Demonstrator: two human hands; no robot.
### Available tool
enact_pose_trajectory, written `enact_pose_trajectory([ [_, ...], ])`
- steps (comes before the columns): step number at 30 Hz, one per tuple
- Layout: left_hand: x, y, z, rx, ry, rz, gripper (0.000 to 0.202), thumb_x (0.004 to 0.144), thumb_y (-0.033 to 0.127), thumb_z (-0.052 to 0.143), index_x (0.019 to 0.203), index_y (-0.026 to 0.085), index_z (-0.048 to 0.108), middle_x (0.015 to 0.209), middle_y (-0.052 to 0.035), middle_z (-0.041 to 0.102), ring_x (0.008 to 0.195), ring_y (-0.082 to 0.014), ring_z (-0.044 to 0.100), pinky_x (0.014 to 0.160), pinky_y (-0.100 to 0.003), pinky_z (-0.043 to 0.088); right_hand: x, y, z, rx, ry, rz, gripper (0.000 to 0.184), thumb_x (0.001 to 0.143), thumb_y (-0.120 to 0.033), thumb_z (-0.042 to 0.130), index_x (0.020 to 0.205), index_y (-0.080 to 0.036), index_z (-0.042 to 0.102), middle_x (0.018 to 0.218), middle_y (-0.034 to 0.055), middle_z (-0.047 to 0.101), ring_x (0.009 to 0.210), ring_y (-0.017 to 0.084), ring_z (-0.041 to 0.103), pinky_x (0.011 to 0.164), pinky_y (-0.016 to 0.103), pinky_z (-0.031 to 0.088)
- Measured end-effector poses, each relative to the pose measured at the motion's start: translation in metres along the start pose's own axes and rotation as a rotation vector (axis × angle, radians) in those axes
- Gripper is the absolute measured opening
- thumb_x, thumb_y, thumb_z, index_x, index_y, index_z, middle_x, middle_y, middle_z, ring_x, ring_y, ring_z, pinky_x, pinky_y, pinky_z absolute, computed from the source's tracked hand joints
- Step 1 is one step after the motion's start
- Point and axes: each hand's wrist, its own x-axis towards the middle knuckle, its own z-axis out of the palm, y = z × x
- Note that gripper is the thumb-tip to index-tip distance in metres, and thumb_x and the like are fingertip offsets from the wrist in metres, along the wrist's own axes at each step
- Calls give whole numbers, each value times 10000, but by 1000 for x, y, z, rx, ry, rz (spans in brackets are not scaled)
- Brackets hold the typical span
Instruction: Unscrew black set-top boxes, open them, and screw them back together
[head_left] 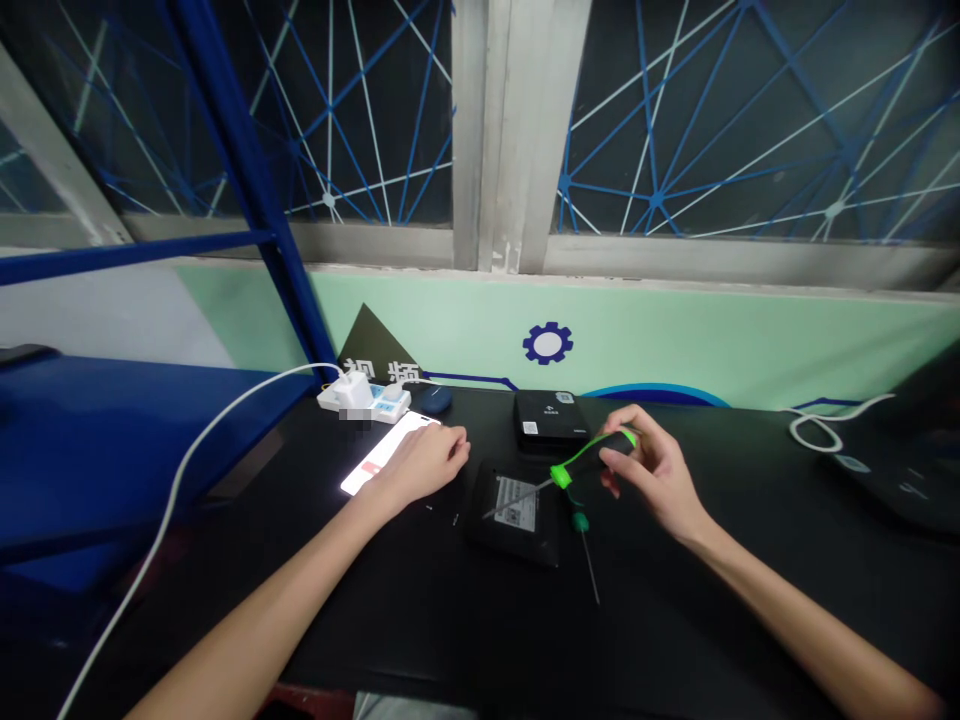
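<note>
My right hand [652,460] is closed around the handle of a screwdriver [562,474], black and bright green. Its metal shaft slants down to the left across a black box [480,535] with a white label, lying on the table. Whether the tip touches the box I cannot tell. A second screwdriver [589,555] with a dark green collar lies just right of the box. My left hand [427,460] rests over a phone [386,455] with a bright screen, its fingers curled in; anything inside them is hidden. Small screws [455,519] lie between this hand and the box.
Behind the labelled box sits another black box [551,418]. A white power strip [367,402] with a plugged charger [351,392] and a trailing white cable [176,490] is at the back left. A dark device [900,485] and a white cord [814,430] lie at the right.
</note>
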Motion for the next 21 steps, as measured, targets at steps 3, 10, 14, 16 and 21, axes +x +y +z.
enact_pose_trajectory([
  [3, 0, -2, 0, 58, -27, 17, 355, 942, 340, 445, 614, 208, 419, 561, 8, 480, 502, -146, 412, 541, -306, 188, -5, -1, 6, -12, -11, -27, 243, 866, -305, 698, 1001, -243, 505, 722, -40, 555, 476, 99, 571, 417, 206, 463],
  [10, -1, -4, 1, 112, -74, 31, 340, 945, 340, 434, 632, 208, 434, 588, 9, 522, 512, -145, 445, 533, -292, 220, -10, -7, 19, -98, -117, -68, 242, 863, -250, 709, 1037, -248, 540, 811, -22, 528, 622, 96, 551, 536, 198, 522],
  [14, 0, -4, 2, 119, -96, 40, 324, 936, 331, 440, 637, 206, 442, 596, 8, 532, 529, -147, 467, 528, -291, 232, -9, -9, 19, -121, -139, -81, 247, 856, -240, 719, 1041, -248, 555, 804, -21, 549, 653, 102, 543, 568, 197, 529],
  [16, 0, -4, 2, 120, -102, 40, 318, 935, 333, 437, 643, 208, 457, 600, 5, 536, 540, -152, 479, 528, -292, 237, -9, -9, 19, -119, -138, -87, 250, 844, -239, 734, 1024, -250, 561, 806, -21, 571, 656, 104, 562, 573, 200, 536],
  [21, -1, -5, 2, 115, -111, 41, 295, 927, 326, 437, 662, 212, 499, 616, -3, 553, 543, -158, 491, 529, -295, 246, -9, -11, 19, -137, -145, -72, 257, 819, -258, 767, 1014, -250, 600, 800, -8, 606, 675, 127, 603, 617, 242, 566],
])
